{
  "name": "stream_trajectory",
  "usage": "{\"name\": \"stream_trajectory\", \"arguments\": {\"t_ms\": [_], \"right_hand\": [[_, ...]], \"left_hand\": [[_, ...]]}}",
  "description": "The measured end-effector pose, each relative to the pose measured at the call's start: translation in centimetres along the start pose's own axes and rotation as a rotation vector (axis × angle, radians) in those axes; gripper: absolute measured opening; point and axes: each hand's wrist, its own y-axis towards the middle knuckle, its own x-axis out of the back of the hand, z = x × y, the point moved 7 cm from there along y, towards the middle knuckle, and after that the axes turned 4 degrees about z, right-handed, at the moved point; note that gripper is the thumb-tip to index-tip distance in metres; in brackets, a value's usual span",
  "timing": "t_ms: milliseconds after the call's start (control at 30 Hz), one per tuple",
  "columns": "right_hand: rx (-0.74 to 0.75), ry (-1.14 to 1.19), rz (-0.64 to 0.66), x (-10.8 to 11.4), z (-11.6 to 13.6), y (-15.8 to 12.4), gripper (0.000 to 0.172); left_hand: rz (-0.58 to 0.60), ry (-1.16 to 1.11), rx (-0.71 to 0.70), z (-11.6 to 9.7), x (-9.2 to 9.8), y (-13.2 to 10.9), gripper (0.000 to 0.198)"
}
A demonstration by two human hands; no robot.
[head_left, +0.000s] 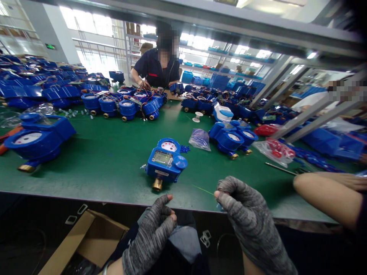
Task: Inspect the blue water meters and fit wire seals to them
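In the head view a blue water meter (163, 162) stands near the table's front edge, with a small display, a round dial and a brass pipe end pointing towards me. Below it is my left hand (153, 225) in a grey fingerless glove, fingers loosely bent and apart, with nothing seen in them. To the right, my right hand (245, 208), gloved alike, pinches a thin green wire (204, 189) between thumb and fingers. The wire's free end points left towards the meter. A small bluish bit shows under the right hand; I cannot make out what it is.
Small blue pieces (185, 149) and a plastic bag (200, 139) lie behind the meter. More meters stand left (37, 137) and right (231, 138). Beside a screwdriver-like rod (281, 169) rests another person's arm (329, 194). A co-worker (157, 65) sits opposite. An open carton (83, 240) is below.
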Motion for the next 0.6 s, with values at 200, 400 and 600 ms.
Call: {"name": "stream_trajectory", "arguments": {"t_ms": [200,400,600], "right_hand": [[0.057,-0.04,-0.017,0.03,0.3,0.43,0.016],[0.059,-0.055,-0.012,0.04,-0.27,0.59,0.015],[0.129,-0.137,0.09,-0.56,0.41,1.0,0.011]], "left_hand": [[-0.004,-0.037,0.007,0.13,-0.09,0.05,0.052],[-0.03,-0.088,-0.004,0.27,0.12,0.01,0.053],[-0.06,-0.202,0.007,0.69,-0.03,0.15,0.059]]}}
